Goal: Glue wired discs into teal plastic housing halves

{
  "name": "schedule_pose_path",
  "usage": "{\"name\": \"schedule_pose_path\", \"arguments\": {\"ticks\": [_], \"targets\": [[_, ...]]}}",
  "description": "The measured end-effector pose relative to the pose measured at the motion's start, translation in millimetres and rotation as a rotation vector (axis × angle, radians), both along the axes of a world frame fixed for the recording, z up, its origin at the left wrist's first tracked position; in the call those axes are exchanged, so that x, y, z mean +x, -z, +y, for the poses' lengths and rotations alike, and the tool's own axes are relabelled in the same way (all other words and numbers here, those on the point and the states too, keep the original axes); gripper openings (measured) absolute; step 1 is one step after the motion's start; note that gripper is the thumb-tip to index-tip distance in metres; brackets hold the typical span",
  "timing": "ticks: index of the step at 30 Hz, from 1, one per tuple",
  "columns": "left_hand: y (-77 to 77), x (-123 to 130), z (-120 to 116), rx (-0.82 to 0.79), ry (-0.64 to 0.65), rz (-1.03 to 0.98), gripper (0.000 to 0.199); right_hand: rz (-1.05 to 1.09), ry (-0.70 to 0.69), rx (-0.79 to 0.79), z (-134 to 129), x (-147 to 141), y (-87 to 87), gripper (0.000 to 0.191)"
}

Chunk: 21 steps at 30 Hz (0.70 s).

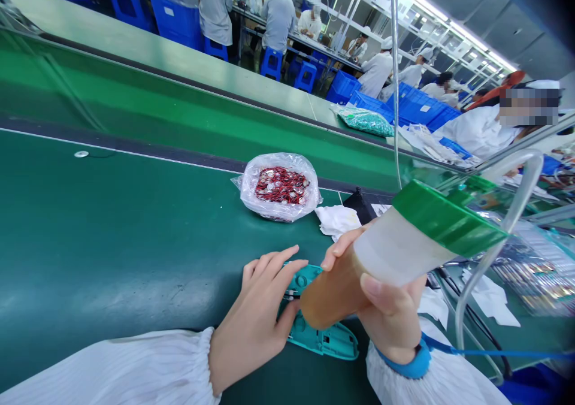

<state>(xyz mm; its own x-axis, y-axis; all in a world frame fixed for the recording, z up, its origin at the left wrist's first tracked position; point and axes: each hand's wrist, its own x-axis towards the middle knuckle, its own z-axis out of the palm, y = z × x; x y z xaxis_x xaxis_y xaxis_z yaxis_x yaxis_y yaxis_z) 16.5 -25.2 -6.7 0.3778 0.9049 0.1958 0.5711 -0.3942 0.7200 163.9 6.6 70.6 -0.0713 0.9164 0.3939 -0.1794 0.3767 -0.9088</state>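
A green rubberized conveyor belt (pixel 112 243) fills the lower view, smooth and matte, with a dark strip and thin white line along its far side. Beyond it, co-workers in white smocks sit or stand among blue plastic crates (pixel 420 108); one white sleeve and shoulder (pixel 476 132) is close at right. A clear plastic bag (pixel 281 186) of small round parts with red and black wires sits on the belt, well apart from the hands, just beside a crumpled white cloth (pixel 336 220). A clear curved tube (pixel 507 225) rises at right, beside the bottle.

The left hand (pixel 256 315) rests on the belt, fingers curved and spread over a teal plastic housing (pixel 321 339), thumb pressed on its side, holding it down. The housing is a long molded shell lying on the belt, partly hidden by the hand and bottle. The right hand (pixel 390 315) is closed around a tilted translucent bottle (pixel 395 255) with amber contents and a ribbed green cap, its lower end just above the housing and near the left thumb. A blue wrist strap (pixel 404 363) circles the right wrist, with a blue cord running off right.
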Motion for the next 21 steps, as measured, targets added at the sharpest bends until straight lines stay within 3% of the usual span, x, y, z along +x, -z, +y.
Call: {"name": "schedule_pose_path", "arguments": {"ticks": [14, 21], "targets": [[2.6, 0.9, -0.7, 0.023, -0.034, -0.032, 0.050, 0.093, 0.057, -0.056, -2.6, -3.3, -5.5, 0.012], [-2.5, -0.1, 0.6, -0.028, -0.022, -0.002, 0.046, 0.084, 0.007, -0.110, 1.0, -1.6, -3.4, 0.009]]}}
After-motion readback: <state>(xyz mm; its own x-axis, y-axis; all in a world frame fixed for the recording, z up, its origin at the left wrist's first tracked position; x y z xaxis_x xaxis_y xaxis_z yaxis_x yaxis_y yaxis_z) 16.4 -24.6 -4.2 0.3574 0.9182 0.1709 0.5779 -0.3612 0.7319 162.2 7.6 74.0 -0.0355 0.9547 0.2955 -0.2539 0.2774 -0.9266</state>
